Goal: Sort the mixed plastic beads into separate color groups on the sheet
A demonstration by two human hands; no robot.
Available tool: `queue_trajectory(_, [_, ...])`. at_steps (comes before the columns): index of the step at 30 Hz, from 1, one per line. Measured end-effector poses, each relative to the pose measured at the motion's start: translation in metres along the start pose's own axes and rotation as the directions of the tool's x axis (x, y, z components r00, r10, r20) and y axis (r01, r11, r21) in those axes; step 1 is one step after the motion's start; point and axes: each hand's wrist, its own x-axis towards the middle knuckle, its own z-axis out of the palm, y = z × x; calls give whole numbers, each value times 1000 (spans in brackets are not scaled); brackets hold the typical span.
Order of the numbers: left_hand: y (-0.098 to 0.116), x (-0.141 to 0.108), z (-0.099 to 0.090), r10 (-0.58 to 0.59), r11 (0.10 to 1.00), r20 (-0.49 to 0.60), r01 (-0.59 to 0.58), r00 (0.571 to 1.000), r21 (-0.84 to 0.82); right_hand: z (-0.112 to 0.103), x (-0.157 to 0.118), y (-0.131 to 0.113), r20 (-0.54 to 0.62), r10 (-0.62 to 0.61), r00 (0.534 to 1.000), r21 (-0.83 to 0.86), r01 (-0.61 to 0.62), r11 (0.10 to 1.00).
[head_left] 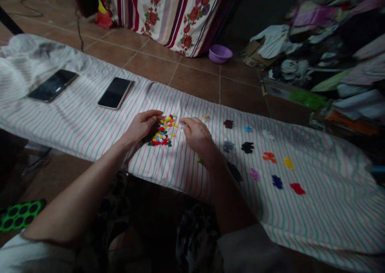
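Note:
Small multicoloured pieces (164,132) lie in a loose pile on the striped cloth; they are too small to name exactly. Along the pile's left side rests my left hand (142,124), its fingers stretched out and touching the pile's edge. My right hand (197,134) is just right of the pile, thumb and fingertips drawn together in a pinch. A few whitish pieces (182,126) show by those fingertips; whether any is held I cannot tell. Sorted groups spread to the right, among them black (247,147), orange (269,157), yellow (288,163) and red pieces (297,188).
Two phones (116,93) lie on the striped cloth (144,94) to the left. Beyond it, on the tiled floor, are a purple basin (220,53) and a red broom (104,19). Clothes and shoes (290,68) are heaped at the right. A green-and-black object (22,216) is at lower left.

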Motion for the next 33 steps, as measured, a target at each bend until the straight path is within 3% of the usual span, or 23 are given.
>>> queue_trajectory(4, [-3,-3,-5,-16,999,-91,21,996,50,0,0,3,37,60,997,-84,-57,995])
queue_trajectory(9, [-16,-1,-4,135,948,-141,-86,981,308,6,1,-1,105,57,993,-102,-46,994])
queue_trajectory(14, [-15,2,3,272,779,-18,-209,962,592,10,3,-8,118,16,993,-33,-13,999])
queue_trajectory(20, [-9,13,15,331,549,205,-365,921,752,3,2,-20,177,-14,984,194,-21,981])
queue_trajectory(23, [-9,17,22,341,409,299,-427,891,807,0,0,-15,131,-31,991,226,0,974])
queue_trajectory(29, [-4,13,41,248,224,337,-393,908,892,-8,-3,8,-19,-2,1000,159,6,987])
queue_trajectory(33, [0,10,48,237,185,363,-409,901,894,-12,-4,10,-62,-14,998,116,22,993])
